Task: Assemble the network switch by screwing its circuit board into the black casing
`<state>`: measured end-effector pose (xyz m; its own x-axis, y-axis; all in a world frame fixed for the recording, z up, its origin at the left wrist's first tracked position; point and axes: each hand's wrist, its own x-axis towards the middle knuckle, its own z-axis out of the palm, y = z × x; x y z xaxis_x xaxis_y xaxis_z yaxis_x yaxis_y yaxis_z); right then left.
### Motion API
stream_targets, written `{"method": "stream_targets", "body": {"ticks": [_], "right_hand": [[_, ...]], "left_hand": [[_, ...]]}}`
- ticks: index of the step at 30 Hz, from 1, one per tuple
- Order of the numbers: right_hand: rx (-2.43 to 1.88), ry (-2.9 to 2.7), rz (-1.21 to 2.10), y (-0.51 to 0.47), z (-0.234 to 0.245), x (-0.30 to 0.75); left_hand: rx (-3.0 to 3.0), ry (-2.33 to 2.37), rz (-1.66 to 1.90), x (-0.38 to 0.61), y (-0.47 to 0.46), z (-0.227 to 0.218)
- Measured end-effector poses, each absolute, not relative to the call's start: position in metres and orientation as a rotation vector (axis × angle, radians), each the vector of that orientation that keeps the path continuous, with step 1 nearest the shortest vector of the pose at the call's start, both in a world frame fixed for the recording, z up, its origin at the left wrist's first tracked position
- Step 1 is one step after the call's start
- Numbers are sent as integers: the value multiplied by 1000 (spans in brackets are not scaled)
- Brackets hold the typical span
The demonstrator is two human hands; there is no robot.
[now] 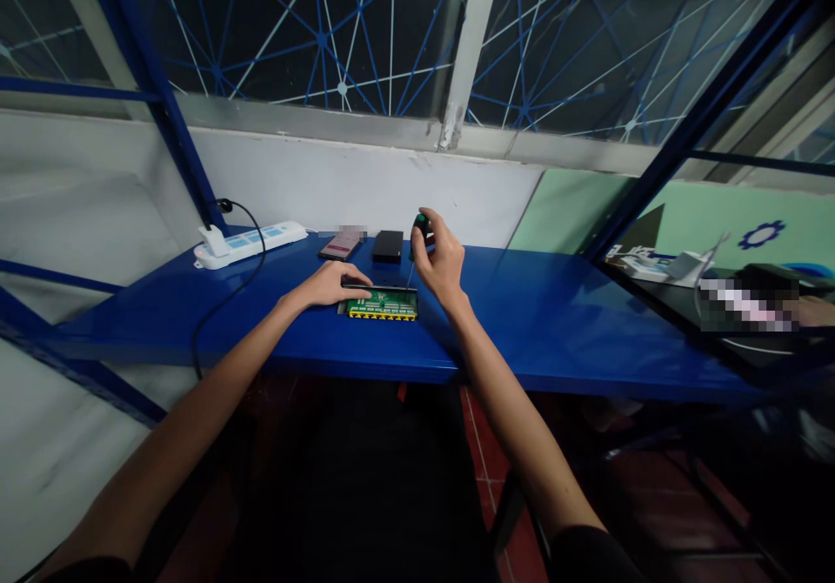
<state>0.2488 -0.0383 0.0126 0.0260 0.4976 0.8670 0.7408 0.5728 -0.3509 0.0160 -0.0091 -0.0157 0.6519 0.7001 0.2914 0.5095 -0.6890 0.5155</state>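
Observation:
A green circuit board with a yellow row of ports along its near edge lies in a shallow case on the blue table. My left hand grips its left end, thumb over the board and fingers along the back edge. In my right hand, closed around the handle, is a screwdriver with a black and green grip. It is held nearly upright, and its thin shaft runs down to the right back corner of the board. Whether the tip sits in a screw is too small to tell.
Behind the board are a black box and a phone. A white power strip with a black cable occupies the back left. Blue frame posts rise at both sides. Another person's hand shows at far right.

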Motion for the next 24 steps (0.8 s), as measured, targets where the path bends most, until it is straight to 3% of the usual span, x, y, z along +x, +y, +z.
{"method": "stream_targets", "body": {"ticks": [24], "right_hand": [[-1044,-1655,-351,-36,11,250]], "left_hand": [[2503,960,668,17,-12,-13]]}}
